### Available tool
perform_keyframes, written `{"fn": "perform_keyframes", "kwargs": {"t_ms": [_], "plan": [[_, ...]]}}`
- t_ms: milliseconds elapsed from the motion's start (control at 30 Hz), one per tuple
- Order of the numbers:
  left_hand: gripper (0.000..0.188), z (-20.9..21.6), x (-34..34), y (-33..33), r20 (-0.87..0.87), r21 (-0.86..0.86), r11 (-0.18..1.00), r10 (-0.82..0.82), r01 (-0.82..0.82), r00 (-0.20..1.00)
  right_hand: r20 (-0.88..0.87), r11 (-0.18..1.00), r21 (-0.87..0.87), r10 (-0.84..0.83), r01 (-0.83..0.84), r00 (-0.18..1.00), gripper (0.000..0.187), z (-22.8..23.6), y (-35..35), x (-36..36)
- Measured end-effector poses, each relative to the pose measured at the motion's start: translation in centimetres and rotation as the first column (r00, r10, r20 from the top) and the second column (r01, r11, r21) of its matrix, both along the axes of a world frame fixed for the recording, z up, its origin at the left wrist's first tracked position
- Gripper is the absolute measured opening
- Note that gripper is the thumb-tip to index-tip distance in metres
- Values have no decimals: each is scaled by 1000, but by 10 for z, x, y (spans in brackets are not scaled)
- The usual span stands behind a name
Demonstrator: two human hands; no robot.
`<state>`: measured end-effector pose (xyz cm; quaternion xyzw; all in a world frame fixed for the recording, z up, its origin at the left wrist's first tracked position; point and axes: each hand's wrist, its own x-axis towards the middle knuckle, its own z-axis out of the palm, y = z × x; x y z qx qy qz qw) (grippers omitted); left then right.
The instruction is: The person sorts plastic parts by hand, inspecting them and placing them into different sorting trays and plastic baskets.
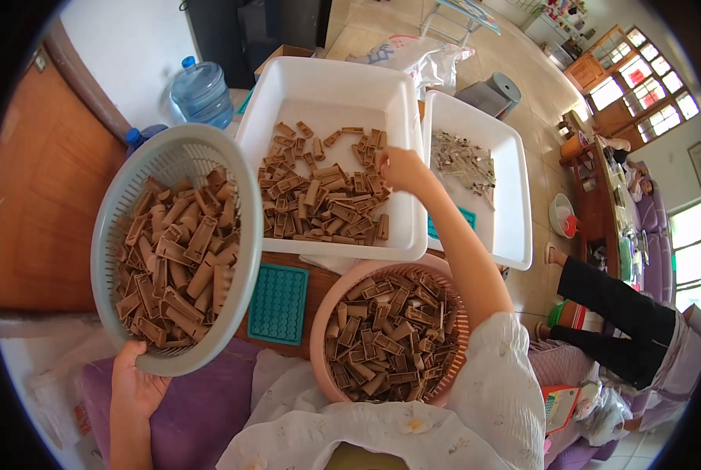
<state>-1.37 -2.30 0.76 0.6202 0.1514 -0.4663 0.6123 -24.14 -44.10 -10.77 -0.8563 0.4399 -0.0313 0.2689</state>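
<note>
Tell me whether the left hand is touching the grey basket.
Touching. The head view shows the left hand gripping the lower rim of the grey basket, holding it tilted up with brown pieces inside.

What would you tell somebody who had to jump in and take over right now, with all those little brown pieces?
Left hand: grips the lower rim of the grey basket, tilted up and full of brown pieces.
Right hand: reaches into the big white tray, fingers closed among the brown pieces there; I cannot tell if it holds one.
Pink basket on the lap is also full of brown pieces.
Second white tray holds small metal parts.
Teal tray lies between the baskets.
Done: a layer of pieces is in the big tray.
Left: both baskets remain full.
</note>
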Motion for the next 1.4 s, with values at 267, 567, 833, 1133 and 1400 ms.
{"fn": "perform_keyframes", "kwargs": {"t_ms": [267,567,833,1133,1400], "plan": [[44,-9,8,17,-23,-77,988,-137,135,990,-361,951,-220,-287,218,887,27,-48,-31,64],[48,-9,10,24,-66,12,987,-161,162,985,-232,966,257,25,36,972,26,-11,-90,56],[51,-3,7,20,-65,47,989,-138,141,988,-137,970,-115,198,-214,971,21,-9,-102,71],[56,-2,7,19,-76,48,990,-129,133,989,-216,931,-74,334,-357,917,23,-32,-124,71],[64,-2,7,17,-96,70,992,-101,108,990,-545,845,-266,266,-465,795,45,-41,-123,63]]}}
